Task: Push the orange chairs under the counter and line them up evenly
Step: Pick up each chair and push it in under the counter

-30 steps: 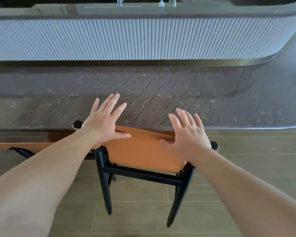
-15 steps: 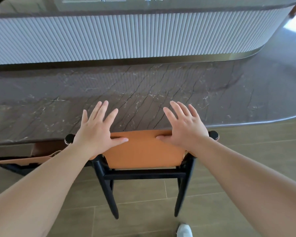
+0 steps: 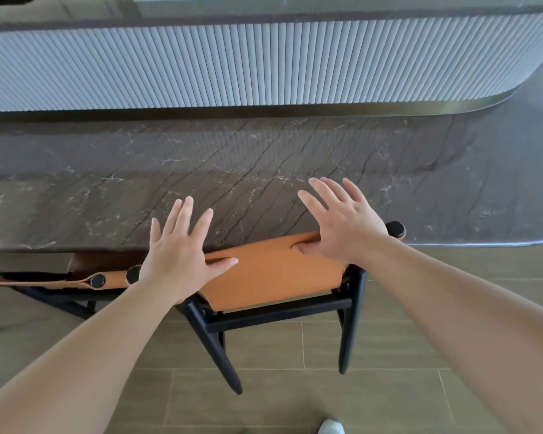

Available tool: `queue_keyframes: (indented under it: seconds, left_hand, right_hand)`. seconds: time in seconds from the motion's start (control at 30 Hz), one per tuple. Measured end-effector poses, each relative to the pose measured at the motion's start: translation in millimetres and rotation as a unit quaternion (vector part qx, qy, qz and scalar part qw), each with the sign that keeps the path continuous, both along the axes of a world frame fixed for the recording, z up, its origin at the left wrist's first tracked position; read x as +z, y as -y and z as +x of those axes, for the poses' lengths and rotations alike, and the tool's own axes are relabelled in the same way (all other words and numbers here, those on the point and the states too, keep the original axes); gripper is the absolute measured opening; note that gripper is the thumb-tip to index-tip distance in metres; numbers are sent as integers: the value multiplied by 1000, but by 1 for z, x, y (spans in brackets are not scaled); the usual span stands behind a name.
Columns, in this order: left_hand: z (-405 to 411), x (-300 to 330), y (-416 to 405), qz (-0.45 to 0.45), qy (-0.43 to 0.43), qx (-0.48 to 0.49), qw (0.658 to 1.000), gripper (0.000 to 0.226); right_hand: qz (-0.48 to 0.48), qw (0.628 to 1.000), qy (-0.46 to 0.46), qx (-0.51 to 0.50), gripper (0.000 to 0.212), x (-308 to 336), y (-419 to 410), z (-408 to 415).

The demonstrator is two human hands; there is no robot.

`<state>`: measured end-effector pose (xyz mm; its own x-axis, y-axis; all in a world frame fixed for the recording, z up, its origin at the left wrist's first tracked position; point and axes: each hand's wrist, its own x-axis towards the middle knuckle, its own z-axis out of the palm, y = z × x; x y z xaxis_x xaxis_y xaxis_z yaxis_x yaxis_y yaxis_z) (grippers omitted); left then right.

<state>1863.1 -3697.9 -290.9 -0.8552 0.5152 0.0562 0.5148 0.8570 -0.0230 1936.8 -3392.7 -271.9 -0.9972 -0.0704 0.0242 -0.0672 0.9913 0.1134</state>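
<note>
Both hands sit flat on the orange chair [image 3: 273, 277], fingers spread wide: left hand [image 3: 177, 258] at the backrest's left end, right hand [image 3: 342, 227] at its right. The backrest lies against the counter [image 3: 264, 170] edge, seat tucked beneath. A second chair [image 3: 44, 281] stands just left, also under the counter.

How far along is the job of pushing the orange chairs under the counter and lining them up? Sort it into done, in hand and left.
Done: the neighbouring chair sits tucked under the counter.
In hand: the left hand and right hand, fingers straight, press the backrest of the orange chair, which sits askew, its right end nearer the counter.
Left: square it level with the neighbour. Other chairs are out of view.
</note>
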Motion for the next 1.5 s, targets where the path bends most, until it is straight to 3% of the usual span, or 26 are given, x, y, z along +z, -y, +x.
queue_keyframes:
  seconds: [0.43, 0.8, 1.5]
  left_hand:
    - [29, -6, -51, -16, 14, 22, 1000, 101]
    - [32, -13, -64, -42, -41, -16, 998, 94]
    - [-56, -4, -22, -51, 4, -119, 992, 108]
  right_hand:
    - [-18, 999, 35, 21, 106, -9, -54, 5]
    - [-80, 997, 15, 1, 106, -20, -70, 11]
    - [-105, 990, -29, -90, 88, -37, 7, 25]
